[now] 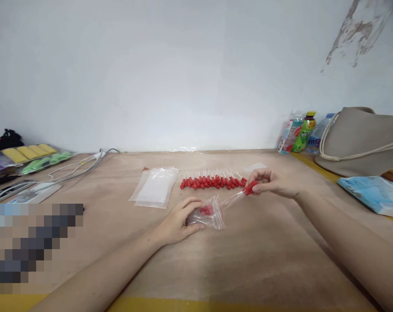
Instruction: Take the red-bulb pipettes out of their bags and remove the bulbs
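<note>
My left hand [178, 222] curls around a small clear plastic bag [216, 219] lying on the table, with several red tips showing inside. My right hand [271, 184] pinches the red ends of a few red-tipped sticks [250, 188]. Their pale, see-through stems slant down to the left, toward the bag's opening. Whether the stems have entered the bag I cannot tell. Behind the hands, a row of similar red-tipped sticks [212, 182] lies with the red ends toward me.
Flat clear bags [154, 187] lie left of the row. Cables [94, 162] and packs of yellow and green items [30, 156] are at the far left. Bottles [303, 132], a grey-beige bag [362, 134] and a blue packet [375, 195] stand or lie at the right.
</note>
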The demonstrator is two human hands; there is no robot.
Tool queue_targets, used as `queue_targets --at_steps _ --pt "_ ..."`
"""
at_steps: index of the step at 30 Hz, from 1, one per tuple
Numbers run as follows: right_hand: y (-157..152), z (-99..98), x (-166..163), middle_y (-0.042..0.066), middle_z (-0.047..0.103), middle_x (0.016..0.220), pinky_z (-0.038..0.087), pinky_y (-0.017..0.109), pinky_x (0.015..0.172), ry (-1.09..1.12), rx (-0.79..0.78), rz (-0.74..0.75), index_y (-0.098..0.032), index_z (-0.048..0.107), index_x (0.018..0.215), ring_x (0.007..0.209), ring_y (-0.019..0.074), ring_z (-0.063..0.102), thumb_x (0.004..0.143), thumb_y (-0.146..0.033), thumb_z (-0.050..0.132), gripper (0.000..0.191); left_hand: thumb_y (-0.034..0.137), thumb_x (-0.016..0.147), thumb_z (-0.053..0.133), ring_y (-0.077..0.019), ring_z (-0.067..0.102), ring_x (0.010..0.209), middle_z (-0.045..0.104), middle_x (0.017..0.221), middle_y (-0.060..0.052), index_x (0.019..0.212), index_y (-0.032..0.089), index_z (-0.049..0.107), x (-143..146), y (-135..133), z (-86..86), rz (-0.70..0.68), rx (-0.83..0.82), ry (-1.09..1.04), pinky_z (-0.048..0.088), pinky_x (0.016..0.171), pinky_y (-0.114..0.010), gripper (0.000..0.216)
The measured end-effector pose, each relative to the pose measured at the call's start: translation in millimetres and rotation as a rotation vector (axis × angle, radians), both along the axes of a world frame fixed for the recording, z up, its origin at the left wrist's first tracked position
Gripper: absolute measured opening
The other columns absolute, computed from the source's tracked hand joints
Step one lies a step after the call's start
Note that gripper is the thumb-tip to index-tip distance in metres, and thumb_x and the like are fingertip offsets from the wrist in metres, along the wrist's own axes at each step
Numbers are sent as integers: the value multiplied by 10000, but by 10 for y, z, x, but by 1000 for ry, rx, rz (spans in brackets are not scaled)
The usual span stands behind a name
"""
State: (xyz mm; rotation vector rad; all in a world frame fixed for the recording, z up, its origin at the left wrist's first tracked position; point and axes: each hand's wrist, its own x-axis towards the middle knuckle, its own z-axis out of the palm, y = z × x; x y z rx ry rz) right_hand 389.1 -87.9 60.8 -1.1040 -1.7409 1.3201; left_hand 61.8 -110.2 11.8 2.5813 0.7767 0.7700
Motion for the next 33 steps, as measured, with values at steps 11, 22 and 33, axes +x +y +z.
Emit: queue_targets --at_steps 11,22,33 --pt "273 -321 -48 60 651 812 510 308 614 -287 679 -581 -180 585 819 686 167 611 718 -368 608 214 332 791 586 -224 444 1142 449 1229 -96 1219 231 434 -3 -7 -8 16 2 17 392 959 -391 466" --pt "267 -474 -113 80 638 936 456 320 729 -693 914 -422 -192 657 881 818 198 594 798 -300 527 188 331 796 583 -219 445 1137 451 1226 -93 1219 233 431 0 -8 -4 10 1 21 388 959 -386 460" --pt "287 -556 -329 40 682 850 342 355 747 -766 887 -594 -246 688 898 841 212 562 809 -330 545 188 313 789 591 -217 444 1145 448 1235 -89 1219 231 432 1 -8 -4 17 1 26 386 965 -376 466"
